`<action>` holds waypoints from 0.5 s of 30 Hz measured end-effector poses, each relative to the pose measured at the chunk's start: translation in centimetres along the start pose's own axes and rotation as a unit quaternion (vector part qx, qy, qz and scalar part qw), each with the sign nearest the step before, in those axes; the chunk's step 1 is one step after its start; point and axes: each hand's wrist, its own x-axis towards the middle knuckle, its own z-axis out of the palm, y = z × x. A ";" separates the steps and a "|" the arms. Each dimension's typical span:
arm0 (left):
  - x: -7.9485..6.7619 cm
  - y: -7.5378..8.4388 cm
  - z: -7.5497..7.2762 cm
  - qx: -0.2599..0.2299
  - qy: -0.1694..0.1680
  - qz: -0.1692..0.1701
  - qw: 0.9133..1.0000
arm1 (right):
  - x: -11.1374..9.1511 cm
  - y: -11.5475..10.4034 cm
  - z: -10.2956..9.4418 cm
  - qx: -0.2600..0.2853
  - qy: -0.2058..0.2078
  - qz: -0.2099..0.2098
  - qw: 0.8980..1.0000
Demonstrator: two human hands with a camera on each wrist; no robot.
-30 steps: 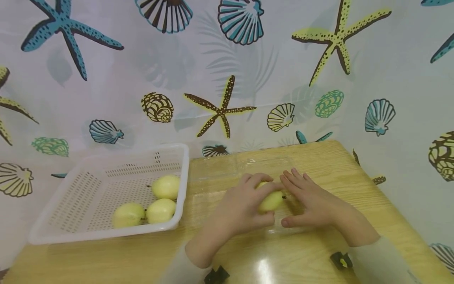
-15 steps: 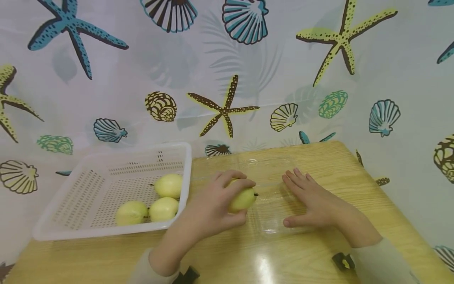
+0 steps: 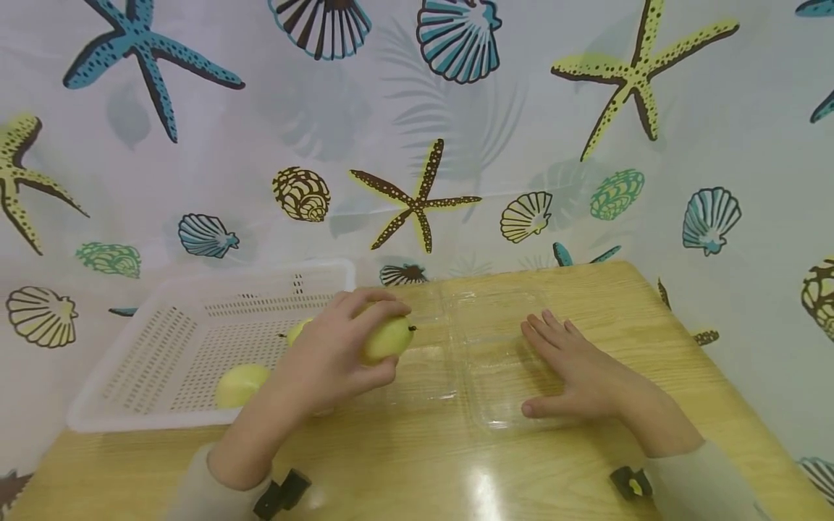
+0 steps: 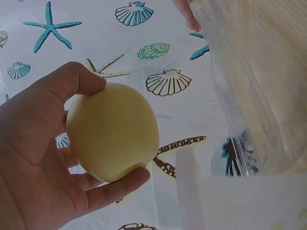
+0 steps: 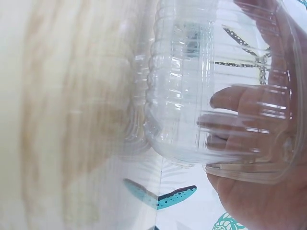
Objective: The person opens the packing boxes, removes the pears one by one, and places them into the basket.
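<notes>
My left hand (image 3: 329,354) grips a pale yellow-green pear (image 3: 392,339) between thumb and fingers, its dark stem pointing right. It is raised beside the basket's right rim, over the left part of a clear plastic container (image 3: 498,351). In the left wrist view, the fingers curl round the pear (image 4: 115,132). My right hand (image 3: 583,373) rests at the container's right side, fingers straight and thumb apart, holding nothing. Through the clear wall (image 5: 182,96) in the right wrist view, the fingers (image 5: 235,115) show on its far side.
A white perforated basket (image 3: 218,340) stands at the left of the wooden table (image 3: 417,463). A pear (image 3: 241,385) lies in it, and another pear (image 3: 296,331) shows partly behind my left hand. A shell-print cloth (image 3: 391,108) hangs behind the table.
My left hand has carried the pear leftward and up, from beside the right hand over the container to near the basket. The right hand has stayed in place.
</notes>
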 end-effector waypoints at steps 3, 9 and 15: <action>-0.4 -1.0 -1.1 0.006 0.001 -0.021 1.000 | 0.0 -0.1 0.0 0.000 -0.001 0.001 1.000; -1.4 -3.7 -3.1 0.023 -0.004 -0.056 0.998 | 0.0 -0.2 0.1 0.001 -0.004 0.004 1.000; -2.5 -6.3 -4.3 0.038 -0.035 -0.085 0.995 | 0.0 0.0 0.1 -0.004 -0.002 0.002 1.000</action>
